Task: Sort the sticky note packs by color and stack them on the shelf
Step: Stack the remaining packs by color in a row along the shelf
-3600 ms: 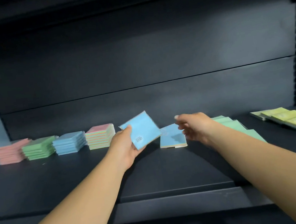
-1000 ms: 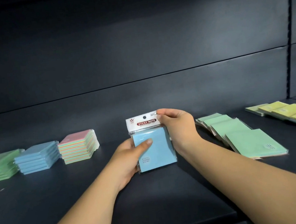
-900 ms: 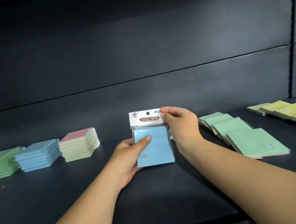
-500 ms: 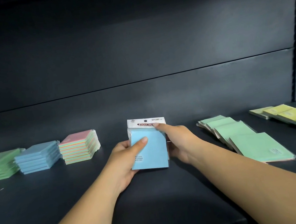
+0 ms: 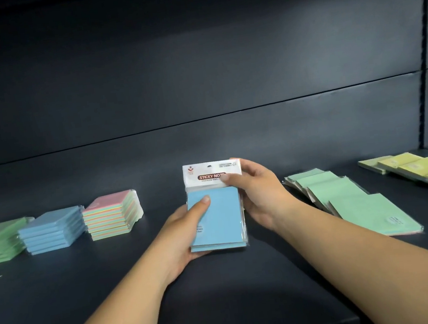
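both hands square up blue sticky note packs [image 5: 216,220] above the shelf [image 5: 252,292]: left hand [image 5: 182,232] fingers clamped on the edge, right hand [image 5: 259,196] pinching the header. best aligned flush (headers matching) before joining the blue stack [image 5: 52,233].

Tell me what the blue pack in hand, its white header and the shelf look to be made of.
Blue sticky note packs: matte paper pads in clear glossy film, probably plastic; a shiny edge runs down the right side. White header card: printed card or film, slightly glossy, cannot tell which. Shelf: dark, smooth, matte, likely painted metal, judging by the flat panels and slotted upright.
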Demonstrator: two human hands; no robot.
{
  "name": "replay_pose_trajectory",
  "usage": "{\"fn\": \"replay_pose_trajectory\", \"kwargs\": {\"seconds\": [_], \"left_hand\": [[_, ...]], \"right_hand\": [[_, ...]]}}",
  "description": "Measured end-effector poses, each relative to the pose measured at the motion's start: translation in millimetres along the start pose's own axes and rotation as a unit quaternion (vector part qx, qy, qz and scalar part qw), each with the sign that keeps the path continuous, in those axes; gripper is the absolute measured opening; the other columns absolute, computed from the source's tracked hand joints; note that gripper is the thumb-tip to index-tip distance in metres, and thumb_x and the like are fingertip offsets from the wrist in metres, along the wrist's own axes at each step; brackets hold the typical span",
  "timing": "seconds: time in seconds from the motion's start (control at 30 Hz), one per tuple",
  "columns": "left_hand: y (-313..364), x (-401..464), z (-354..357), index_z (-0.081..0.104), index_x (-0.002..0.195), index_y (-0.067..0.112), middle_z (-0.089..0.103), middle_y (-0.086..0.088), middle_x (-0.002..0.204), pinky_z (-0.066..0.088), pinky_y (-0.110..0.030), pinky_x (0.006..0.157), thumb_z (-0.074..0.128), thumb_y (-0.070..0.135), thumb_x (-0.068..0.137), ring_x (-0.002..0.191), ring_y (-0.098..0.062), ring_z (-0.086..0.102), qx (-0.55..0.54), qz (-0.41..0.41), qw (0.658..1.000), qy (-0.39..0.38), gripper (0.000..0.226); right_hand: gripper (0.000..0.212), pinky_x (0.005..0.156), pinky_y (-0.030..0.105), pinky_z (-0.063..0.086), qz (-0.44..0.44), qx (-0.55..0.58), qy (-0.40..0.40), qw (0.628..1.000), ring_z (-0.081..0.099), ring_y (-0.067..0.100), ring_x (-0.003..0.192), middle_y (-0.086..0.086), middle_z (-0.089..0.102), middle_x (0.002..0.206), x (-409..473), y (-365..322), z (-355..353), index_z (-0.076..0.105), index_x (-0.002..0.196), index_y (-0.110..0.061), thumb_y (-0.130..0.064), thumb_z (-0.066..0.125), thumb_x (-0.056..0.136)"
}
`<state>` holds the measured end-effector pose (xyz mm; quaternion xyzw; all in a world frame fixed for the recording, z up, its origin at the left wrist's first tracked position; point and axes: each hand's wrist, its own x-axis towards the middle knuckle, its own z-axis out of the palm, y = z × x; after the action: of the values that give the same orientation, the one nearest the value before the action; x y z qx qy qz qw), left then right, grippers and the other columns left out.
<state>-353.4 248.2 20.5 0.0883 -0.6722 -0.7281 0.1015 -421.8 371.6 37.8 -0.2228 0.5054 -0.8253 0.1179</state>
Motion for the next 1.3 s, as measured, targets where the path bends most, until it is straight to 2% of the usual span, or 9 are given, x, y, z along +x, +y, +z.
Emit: {"fn": "replay_pose_trajectory", "kwargs": {"seconds": [0.2,0.33,0.43,0.53,0.67,0.87,1.0,1.13,1.3], "left_hand": [[2.3,1.6,-1.9,0.054,0.09,0.023,0.067,0.004,0.084,0.05,-0.028,0.061,0.052,0.029,0.093,0.073,-0.011,0.064,-0.016,0.063,0.996,0.064,0.007],[4.1,9.3,-16.3,0.05,0.101,0.023,0.062,0.0,0.097,0.047,-0.03,0.064,0.051,0.028,0.094,0.09,-0.019,0.06,-0.077,0.064,0.984,0.148,0.009],[1.1,13.9,-20.3,0.049,0.09,0.027,0.059,0.002,0.093,0.045,-0.029,0.062,0.05,0.027,0.094,0.09,-0.02,0.057,-0.071,0.067,0.982,0.164,0.004],[0.3,16.0,-20.7,0.048,0.094,0.027,0.058,0.004,0.089,0.043,-0.028,0.059,0.049,0.027,0.094,0.091,-0.02,0.057,-0.046,0.067,0.982,0.172,0.001],[-2.0,20.4,-24.0,0.047,0.103,0.025,0.058,0.001,0.099,0.043,-0.027,0.058,0.048,0.028,0.094,0.096,-0.021,0.056,-0.036,0.057,0.98,0.19,0.009],[-4.0,23.0,-27.4,0.046,0.113,0.024,0.057,-0.003,0.111,0.044,-0.03,0.063,0.048,0.029,0.095,0.106,-0.023,0.056,-0.046,0.035,0.978,0.202,0.019],[-1.7,20.5,-29.3,0.049,0.112,0.023,0.06,-0.003,0.105,0.044,-0.036,0.071,0.052,0.035,0.092,0.102,-0.022,0.059,-0.098,0.004,0.975,0.198,0.023],[0.2,16.3,-27.2,0.047,0.112,0.021,0.058,0.002,0.086,0.043,-0.037,0.075,0.05,0.033,0.094,0.081,-0.018,0.058,-0.104,0.007,0.975,0.198,0.021],[0.3,15.0,-26.1,0.051,0.116,0.02,0.062,-0.002,0.105,0.046,-0.033,0.066,0.051,0.04,0.092,0.102,-0.021,0.061,-0.061,-0.002,0.979,0.195,0.032]], "right_hand": [[0.012,0.067,0.022,0.05,0.039,-0.013,0.107,0.993,0.06,0.016,0.067,0.007,0.062,0.075,17.8,-11.2,-11.8,0.056,0.082,-0.009,-0.015,0.06,0.09],[0.032,0.067,0.029,0.042,0.116,-0.354,0.202,0.906,0.052,0.027,0.067,0.01,0.054,0.068,43.6,-6.6,-43.3,0.049,0.065,-0.012,-0.036,0.065,0.081],[0.061,0.105,0.038,0.034,0.198,-0.582,0.151,0.774,0.044,0.031,0.125,0.013,0.051,0.132,43.5,3.3,-48.2,0.059,0.117,-0.02,-0.065,0.052,0.077],[0.074,0.114,0.041,0.019,0.209,-0.653,0.101,0.721,0.019,0.03,0.141,0.011,0.026,0.151,44.6,10.2,-42.2,0.042,0.138,-0.02,-0.067,0.047,0.082],[0.066,0.108,0.041,0.034,0.198,-0.596,0.121,0.769,0.039,0.03,0.128,0.012,0.046,0.137,49.6,17.8,-34.5,0.05,0.127,-0.013,-0.05,0.069,0.075],[0.023,0.061,0.031,0.051,0.059,-0.198,0.074,0.976,0.059,0.019,0.077,0.008,0.058,0.1,33.8,2.1,-32.4,0.051,0.098,-0.013,0.004,0.06,0.085],[0.023,0.06,0.028,0.052,0.062,-0.088,0.007,0.994,0.061,0.016,0.072,0.003,0.065,0.081,20.6,-11.2,-18.7,0.058,0.085,-0.014,0.008,0.055,0.086],[0.028,0.052,0.024,0.053,0.047,-0.024,0.053,0.997,0.061,0.015,0.064,0.005,0.063,0.075,17.8,-25.1,-9.6,0.058,0.083,-0.014,0.012,0.05,0.087],[0.028,0.055,0.028,0.056,0.081,0.011,0.014,0.997,0.061,0.017,0.071,0.006,0.062,0.079,12.7,-30.9,-11.7,0.057,0.085,-0.013,0.014,0.048,0.087]]}}
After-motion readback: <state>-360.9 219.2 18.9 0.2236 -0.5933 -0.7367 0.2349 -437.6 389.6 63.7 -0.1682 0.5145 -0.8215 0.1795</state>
